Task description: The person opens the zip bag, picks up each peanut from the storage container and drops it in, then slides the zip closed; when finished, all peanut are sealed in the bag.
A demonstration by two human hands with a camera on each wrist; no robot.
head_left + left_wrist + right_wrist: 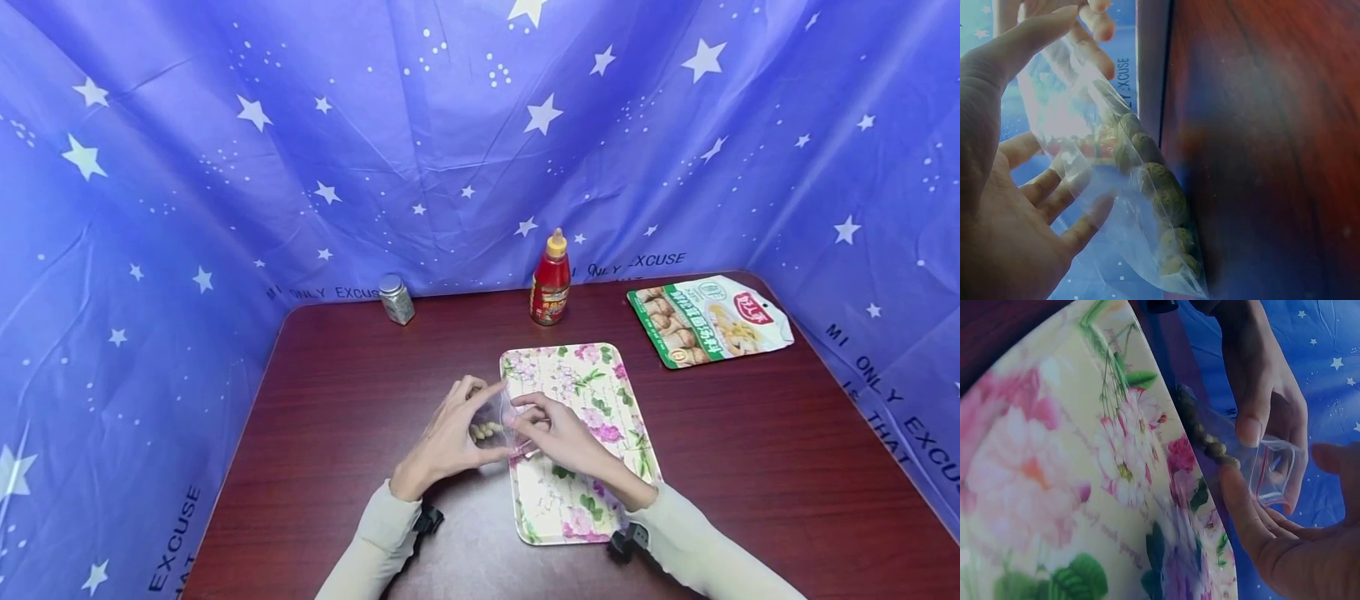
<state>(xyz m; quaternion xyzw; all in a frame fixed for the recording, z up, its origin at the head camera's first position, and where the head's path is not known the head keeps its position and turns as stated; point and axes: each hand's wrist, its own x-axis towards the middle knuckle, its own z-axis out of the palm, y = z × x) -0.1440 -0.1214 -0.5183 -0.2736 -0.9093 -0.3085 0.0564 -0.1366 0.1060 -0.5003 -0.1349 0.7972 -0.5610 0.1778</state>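
A clear plastic zip bag (491,414) with a red line along its mouth holds several small round greenish pieces (1169,200). My left hand (453,429) holds it by the mouth, thumb on one edge and fingers on the other, so the mouth gapes in the right wrist view. Beside the mouth is my right hand (551,429). Its thumb (1329,457) and forefinger (1241,503) stand apart there, with the fingertips right at the bag. Under the right hand lies a flowered tray (585,500), and the bag overlaps its left edge in the head view.
A red sauce bottle (551,287) with a yellow cap stands at the back of the table (337,400). To its left is a small glass jar (397,302). A green and white food pouch (708,323) lies at the back right. A blue starry curtain (420,150) surrounds the table.
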